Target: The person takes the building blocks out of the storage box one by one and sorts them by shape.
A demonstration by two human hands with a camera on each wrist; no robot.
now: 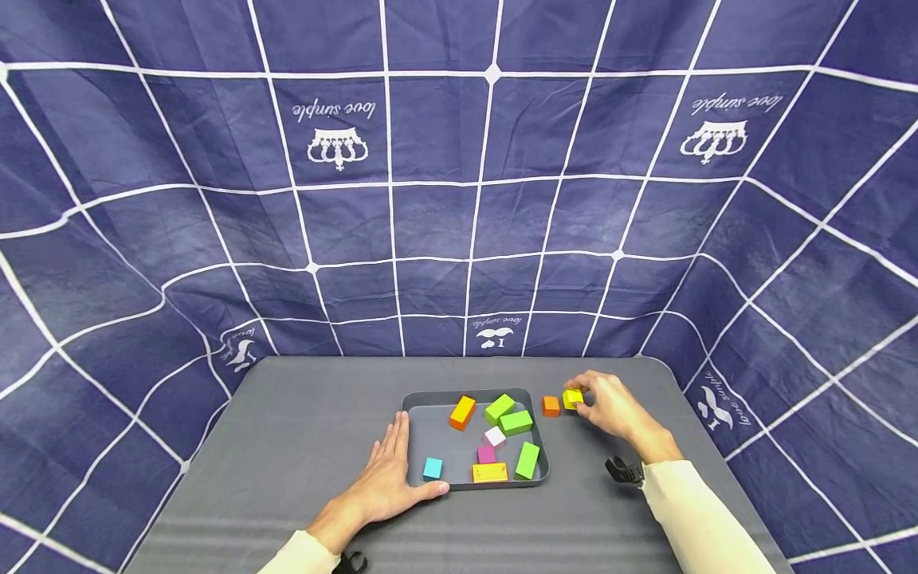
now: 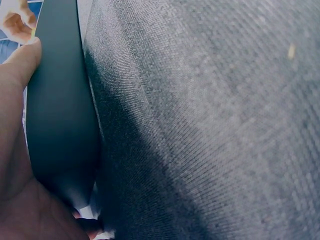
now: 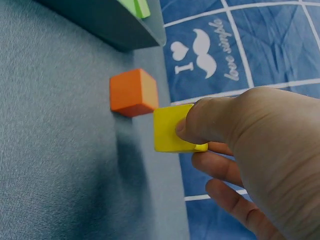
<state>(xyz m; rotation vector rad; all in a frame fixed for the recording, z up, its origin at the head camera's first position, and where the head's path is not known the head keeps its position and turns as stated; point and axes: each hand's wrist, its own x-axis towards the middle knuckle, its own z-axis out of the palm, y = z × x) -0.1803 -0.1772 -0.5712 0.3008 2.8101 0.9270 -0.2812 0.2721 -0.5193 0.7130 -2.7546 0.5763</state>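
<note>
My right hand (image 1: 610,406) pinches a yellow cube (image 1: 573,399) between thumb and fingers, to the right of the tray. Just left of that cube sits an orange cube (image 1: 550,406) on the table; in the right wrist view the yellow cube (image 3: 170,127) is held close beside the orange cube (image 3: 131,92). My left hand (image 1: 387,478) rests against the grey tray (image 1: 473,395), straight fingers along its left side and thumb on the front rim. The left wrist view shows the tray's dark wall (image 2: 62,100) against the palm.
Inside the tray lie several green blocks (image 1: 516,422), an orange block (image 1: 462,412), a yellow-orange block (image 1: 490,473), a white cube (image 1: 495,436), a magenta cube (image 1: 486,454) and a blue cube (image 1: 433,468). A blue curtain (image 1: 445,223) surrounds the grey table (image 1: 301,430) at back and sides.
</note>
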